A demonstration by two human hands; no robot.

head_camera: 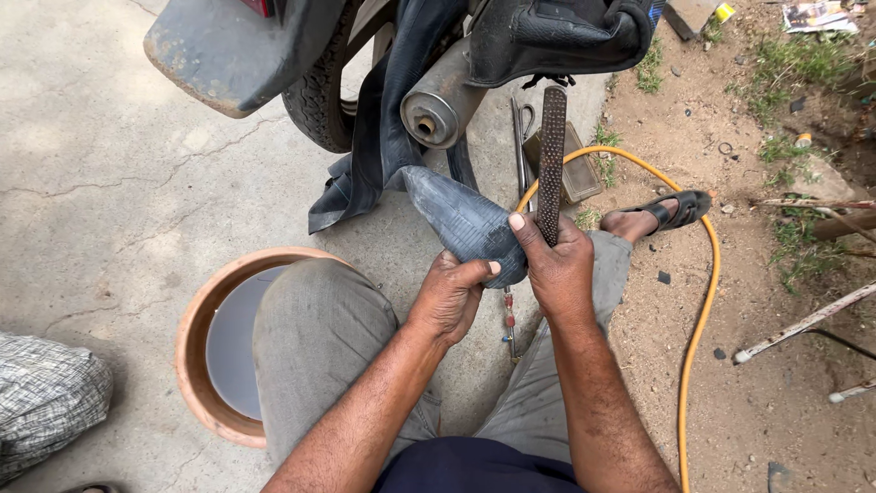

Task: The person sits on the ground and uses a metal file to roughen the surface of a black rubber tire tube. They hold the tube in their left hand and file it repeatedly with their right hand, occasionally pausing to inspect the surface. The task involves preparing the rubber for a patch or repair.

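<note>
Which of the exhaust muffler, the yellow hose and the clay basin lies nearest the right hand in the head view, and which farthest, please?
From the right hand:
1. Yellow hose, just to its right on the dirt.
2. Exhaust muffler, ahead and slightly left, on the motorcycle.
3. Clay basin, far left, beyond the knee.

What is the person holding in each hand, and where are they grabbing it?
The left hand pinches the folded end of the black inner tube. The right hand grips the lower end of a rough, flat rasp, pressed against the tube.
</note>
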